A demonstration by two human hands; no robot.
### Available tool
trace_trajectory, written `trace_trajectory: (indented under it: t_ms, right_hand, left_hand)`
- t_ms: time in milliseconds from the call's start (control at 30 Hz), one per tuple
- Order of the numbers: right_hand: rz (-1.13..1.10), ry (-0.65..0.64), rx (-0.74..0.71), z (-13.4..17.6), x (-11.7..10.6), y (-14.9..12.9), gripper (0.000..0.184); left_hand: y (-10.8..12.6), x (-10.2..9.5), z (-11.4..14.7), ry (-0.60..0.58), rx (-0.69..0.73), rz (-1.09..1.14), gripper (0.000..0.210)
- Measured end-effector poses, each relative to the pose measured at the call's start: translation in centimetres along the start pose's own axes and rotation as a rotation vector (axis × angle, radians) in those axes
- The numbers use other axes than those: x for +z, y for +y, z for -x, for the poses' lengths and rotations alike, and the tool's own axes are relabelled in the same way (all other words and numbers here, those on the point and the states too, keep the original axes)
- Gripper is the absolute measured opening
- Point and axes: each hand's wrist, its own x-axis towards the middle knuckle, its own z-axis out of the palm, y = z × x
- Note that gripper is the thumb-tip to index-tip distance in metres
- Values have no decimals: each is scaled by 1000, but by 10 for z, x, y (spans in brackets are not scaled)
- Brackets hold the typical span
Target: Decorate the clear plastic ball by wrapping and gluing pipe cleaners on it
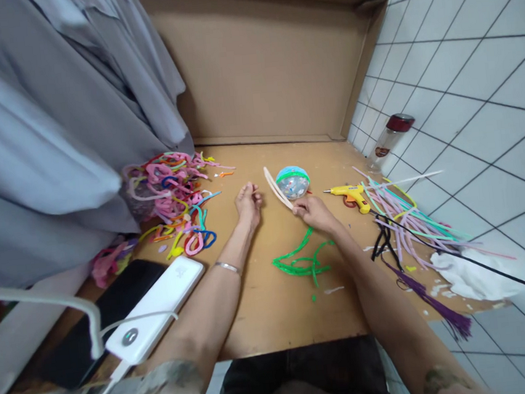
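Between the thumb and fingers of my right hand are cream pipe cleaners, which curve up and to the left. Just behind them sits a round ball, grey and speckled below, with a green band and a light blue top. My left hand is apart from them on the left, its fingers curled closed; whether anything small is pinched there does not show. Bent green pipe cleaners lie on the wooden table in front of my right hand.
A yellow glue gun lies to the right, beside loose pipe cleaners, a purple tassel and a jar. Left are a colourful pipe cleaner pile and a white power bank. Cardboard stands behind.
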Motion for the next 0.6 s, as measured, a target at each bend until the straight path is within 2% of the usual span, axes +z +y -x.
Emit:
trace_trajectory:
  t_ms: [67, 233, 300, 400, 600]
  right_hand:
    - [-14, 48, 4, -1, 3, 2, 19]
    - [-152, 83, 4, -5, 11, 6, 17]
    - [-228, 79, 16, -6, 13, 6, 16]
    - [-378, 49, 41, -6, 15, 5, 16]
    - [-819, -76, 162, 0, 13, 0, 22]
  left_hand:
    - [-6, 2, 6, -71, -20, -64, 33]
    - [-16, 7, 18, -401, -182, -142, 37]
    - [-16, 7, 20, -489, -244, -150, 35]
    - [-16, 5, 19, -509, -291, -159, 30]
    - [-17, 4, 16, -485, -273, -154, 19]
